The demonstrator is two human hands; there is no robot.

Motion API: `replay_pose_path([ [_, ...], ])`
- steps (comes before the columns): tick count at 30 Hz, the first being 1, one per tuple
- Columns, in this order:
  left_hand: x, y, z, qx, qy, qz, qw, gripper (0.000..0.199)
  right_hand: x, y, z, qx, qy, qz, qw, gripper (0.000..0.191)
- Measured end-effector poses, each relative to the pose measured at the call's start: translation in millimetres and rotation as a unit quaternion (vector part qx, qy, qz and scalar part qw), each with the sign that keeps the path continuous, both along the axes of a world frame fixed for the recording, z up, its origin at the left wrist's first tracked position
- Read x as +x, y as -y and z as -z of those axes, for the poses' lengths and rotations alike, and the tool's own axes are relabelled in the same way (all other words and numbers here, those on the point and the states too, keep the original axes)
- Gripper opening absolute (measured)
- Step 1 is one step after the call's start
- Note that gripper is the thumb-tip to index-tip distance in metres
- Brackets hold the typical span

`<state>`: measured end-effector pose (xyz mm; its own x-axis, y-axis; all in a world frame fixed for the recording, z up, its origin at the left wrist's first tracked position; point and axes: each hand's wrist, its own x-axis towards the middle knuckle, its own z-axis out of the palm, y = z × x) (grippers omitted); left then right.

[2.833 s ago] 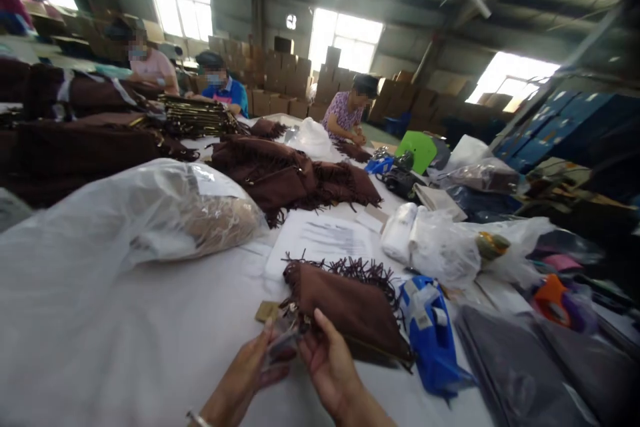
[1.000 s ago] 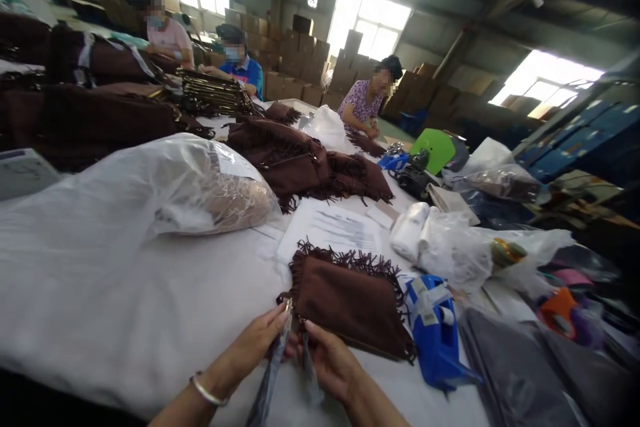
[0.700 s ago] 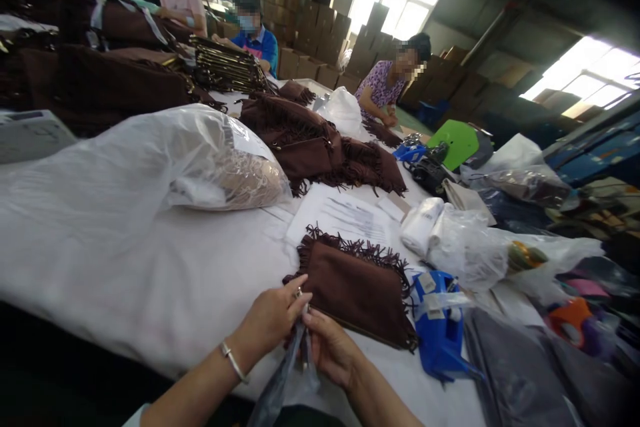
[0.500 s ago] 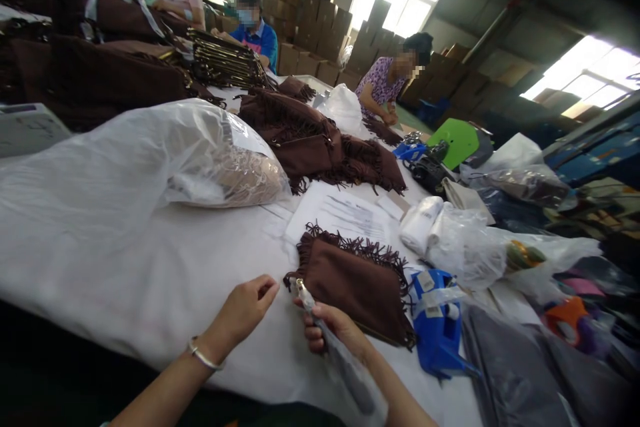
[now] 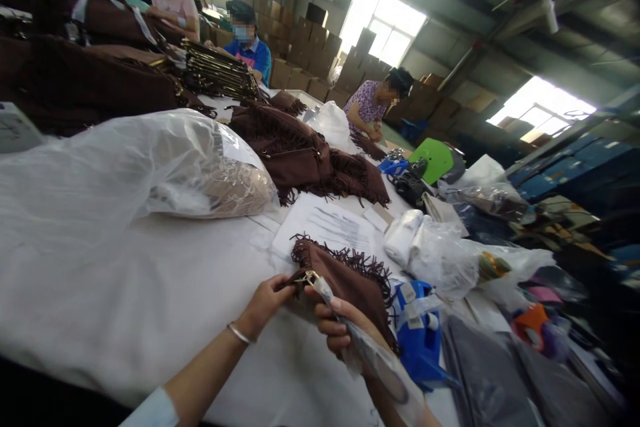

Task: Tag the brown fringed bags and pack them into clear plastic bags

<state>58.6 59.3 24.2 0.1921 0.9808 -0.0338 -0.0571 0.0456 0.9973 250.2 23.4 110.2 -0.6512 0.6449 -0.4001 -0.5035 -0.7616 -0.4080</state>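
Note:
A brown suede pouch with fringe (image 5: 350, 277) lies on the white table (image 5: 150, 300) in front of me. My left hand (image 5: 265, 303) pinches its near left corner, beside a small metal zipper pull (image 5: 310, 277). My right hand (image 5: 340, 327) is closed on a clear plastic sleeve (image 5: 375, 363) that covers the strap running from that pull back over my wrist. A thin bracelet sits on my left wrist.
A blue tape dispenser (image 5: 420, 340) stands right of the pouch. A big clear bag (image 5: 150, 173), a printed sheet (image 5: 330, 227), a heap of brown fringed pouches (image 5: 305, 160) and white rolls (image 5: 405, 237) lie beyond. Three people work at the far end; grey bags (image 5: 500, 380) lie right.
My left hand, open and apart half a second ago, has come back and gripped the pouch corner. My right hand has kept the plastic sleeve and lifted it toward the zipper pull.

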Motion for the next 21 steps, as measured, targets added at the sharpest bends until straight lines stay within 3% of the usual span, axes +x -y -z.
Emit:
replay_pose_path([
  [2,-13,17,-7.9,-0.069,0.095,0.058,0.991,0.032,4,0,3.9,-0.014,-0.026,0.007,1.0,0.051],
  [4,-26,35,-13.8,-0.154,0.214,0.094,0.96,0.026,5,-3,8.8,-0.027,-0.052,0.005,0.998,0.049],
  [6,-35,49,-17.8,-0.201,0.272,0.108,0.935,0.023,2,-6,12.4,-0.035,-0.068,-0.003,0.997,0.046],
  [8,-44,57,-22.3,-0.187,0.206,0.13,0.952,0.026,-2,-8,13.9,-0.029,-0.06,-0.005,0.998,0.046],
  [10,-54,57,-29.9,-0.147,0.073,0.159,0.974,0.029,-6,-6,14.7,-0.003,-0.015,-0.022,1.0,0.048],
  [13,-72,47,-47.2,-0.022,-0.191,0.11,0.975,0.029,-11,5,20.7,0.098,0.117,-0.073,0.986,0.047],
  [14,-77,42,-53.5,0.041,-0.277,0.074,0.957,0.027,-12,11,24.7,0.136,0.171,-0.091,0.972,0.045],
  [16,-80,31,-64.5,0.181,-0.409,0.035,0.894,0.02,-15,22,35.0,0.215,0.298,-0.117,0.923,0.038],
  [18,-71,21,-71.5,0.302,-0.473,0.062,0.825,0.015,-18,33,46.6,0.295,0.434,-0.129,0.841,0.032],
  [21,-37,11,-69.9,0.428,-0.494,0.137,0.745,0.015,-18,45,62.7,0.378,0.576,-0.122,0.714,0.035],
])
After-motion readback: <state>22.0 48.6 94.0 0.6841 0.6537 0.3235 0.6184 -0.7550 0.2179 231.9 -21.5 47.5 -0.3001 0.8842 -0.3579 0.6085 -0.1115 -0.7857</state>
